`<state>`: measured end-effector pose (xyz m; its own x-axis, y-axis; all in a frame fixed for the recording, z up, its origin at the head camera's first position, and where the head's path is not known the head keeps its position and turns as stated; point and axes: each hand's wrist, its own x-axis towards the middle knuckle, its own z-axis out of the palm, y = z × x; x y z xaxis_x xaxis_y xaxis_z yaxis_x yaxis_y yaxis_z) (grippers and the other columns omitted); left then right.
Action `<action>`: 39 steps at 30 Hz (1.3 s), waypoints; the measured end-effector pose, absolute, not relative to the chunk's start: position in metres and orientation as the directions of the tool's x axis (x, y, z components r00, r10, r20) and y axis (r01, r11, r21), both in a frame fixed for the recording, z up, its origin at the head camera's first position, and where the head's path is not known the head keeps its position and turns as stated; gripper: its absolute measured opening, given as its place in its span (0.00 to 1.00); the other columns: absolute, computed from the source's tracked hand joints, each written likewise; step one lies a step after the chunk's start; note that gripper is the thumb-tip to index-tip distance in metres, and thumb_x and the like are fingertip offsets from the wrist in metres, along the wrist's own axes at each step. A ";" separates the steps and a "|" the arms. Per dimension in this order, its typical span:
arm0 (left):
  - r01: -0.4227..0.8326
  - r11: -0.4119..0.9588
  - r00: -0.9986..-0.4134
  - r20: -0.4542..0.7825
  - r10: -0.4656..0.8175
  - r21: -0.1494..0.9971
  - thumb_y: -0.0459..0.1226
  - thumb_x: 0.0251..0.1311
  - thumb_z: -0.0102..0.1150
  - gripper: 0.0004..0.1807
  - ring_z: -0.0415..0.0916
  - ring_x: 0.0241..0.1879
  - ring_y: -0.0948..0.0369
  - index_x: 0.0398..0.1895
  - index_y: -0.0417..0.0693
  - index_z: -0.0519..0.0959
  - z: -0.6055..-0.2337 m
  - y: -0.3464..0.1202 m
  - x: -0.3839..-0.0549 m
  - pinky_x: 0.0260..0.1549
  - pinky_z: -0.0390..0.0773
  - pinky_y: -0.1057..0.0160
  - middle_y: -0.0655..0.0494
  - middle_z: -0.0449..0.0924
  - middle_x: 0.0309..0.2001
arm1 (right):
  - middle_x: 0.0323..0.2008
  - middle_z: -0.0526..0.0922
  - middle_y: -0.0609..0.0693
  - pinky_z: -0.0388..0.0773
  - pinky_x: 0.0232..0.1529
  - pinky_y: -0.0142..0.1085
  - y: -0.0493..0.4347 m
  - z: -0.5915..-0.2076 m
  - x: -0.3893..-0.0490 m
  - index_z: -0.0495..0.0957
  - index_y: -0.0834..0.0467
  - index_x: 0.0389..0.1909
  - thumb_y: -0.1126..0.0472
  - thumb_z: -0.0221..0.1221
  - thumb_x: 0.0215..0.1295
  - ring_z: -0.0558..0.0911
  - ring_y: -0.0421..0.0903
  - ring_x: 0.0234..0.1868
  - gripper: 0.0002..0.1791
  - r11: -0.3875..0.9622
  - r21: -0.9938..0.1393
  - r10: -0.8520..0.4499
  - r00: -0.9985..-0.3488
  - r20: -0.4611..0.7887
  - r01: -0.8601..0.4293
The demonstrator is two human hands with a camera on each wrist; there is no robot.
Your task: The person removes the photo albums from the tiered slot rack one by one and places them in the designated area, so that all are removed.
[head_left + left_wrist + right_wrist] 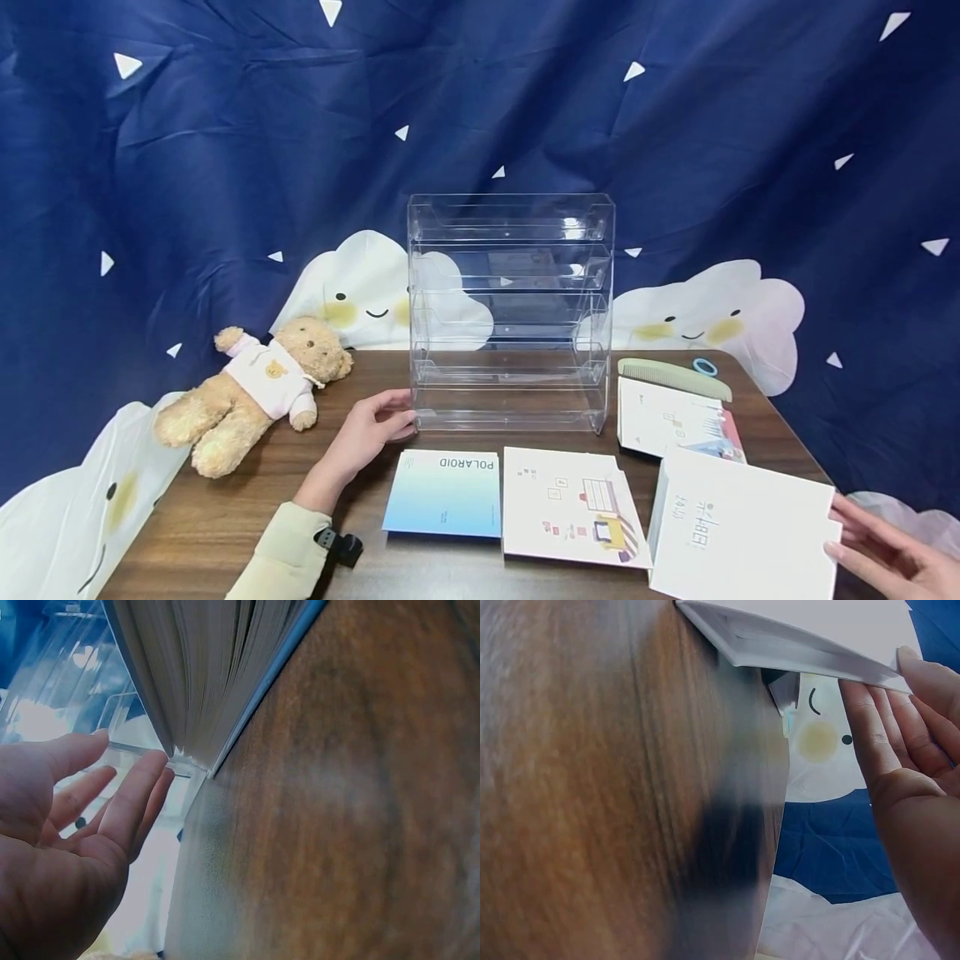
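Observation:
A clear plastic tiered rack [506, 421] stands upright at the table's middle. My left hand [367, 429] is at its lower left corner, fingertips at its side, fingers loosely extended. In the left wrist view, pale page edges of a blue-covered album [202, 675] show beyond that hand [82, 832]. At the right, my right hand [892, 546] pinches the edge of a white box [757, 542] with lettering, thumb above and fingers below. The right wrist view shows the box's recessed side [802, 649] raised at the far edge. A white illustrated album [566, 500] lies left of the box.
A blue POLAROID album [444, 496] lies before the rack. Right of it are another illustrated album [667, 417], a green comb [671, 377] and a blue ring [705, 367]. A teddy bear [262, 379] lies at the left. A blue curtain [510, 100] hangs behind the table.

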<state>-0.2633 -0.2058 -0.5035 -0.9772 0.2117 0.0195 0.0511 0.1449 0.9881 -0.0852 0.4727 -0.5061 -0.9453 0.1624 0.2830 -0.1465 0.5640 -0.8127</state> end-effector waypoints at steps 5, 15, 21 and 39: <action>0.050 0.150 -0.978 0.018 0.206 0.987 0.29 0.81 0.62 0.28 0.86 0.63 0.44 0.78 0.26 0.71 -0.503 -0.206 -0.261 0.60 0.95 0.59 0.25 0.78 0.70 | 0.61 0.79 0.15 0.80 0.44 0.08 0.473 -0.509 -0.086 0.78 0.29 0.70 0.89 0.62 0.66 0.81 0.13 0.52 0.51 0.532 -0.809 0.103 -0.929 0.356 -0.251; 0.046 0.143 -0.978 0.015 0.209 0.989 0.29 0.81 0.62 0.28 0.87 0.63 0.43 0.78 0.25 0.71 -0.504 -0.206 -0.259 0.60 0.95 0.58 0.24 0.78 0.70 | 0.57 0.76 0.10 0.78 0.41 0.06 0.479 -0.508 -0.092 0.81 0.24 0.61 0.81 0.69 0.68 0.76 0.09 0.50 0.44 0.593 -0.791 0.121 -0.955 0.269 -0.148; 0.047 0.153 -0.978 0.014 0.207 0.987 0.29 0.81 0.62 0.28 0.87 0.62 0.43 0.78 0.26 0.71 -0.505 -0.206 -0.260 0.60 0.95 0.58 0.24 0.78 0.70 | 0.54 0.71 0.07 0.78 0.40 0.08 0.480 -0.498 -0.098 0.81 0.58 0.73 0.70 0.70 0.75 0.72 0.07 0.49 0.27 0.678 -0.735 0.083 -0.991 0.101 -0.018; 0.046 0.160 -0.979 0.013 0.201 0.986 0.29 0.81 0.63 0.26 0.87 0.62 0.44 0.77 0.27 0.73 -0.502 -0.205 -0.262 0.60 0.95 0.58 0.26 0.79 0.69 | 0.78 0.70 0.78 0.89 0.43 0.19 0.475 -0.487 -0.120 0.57 0.79 0.83 0.38 0.70 0.77 0.73 0.11 0.41 0.57 0.696 -0.619 0.138 -0.914 -0.381 0.363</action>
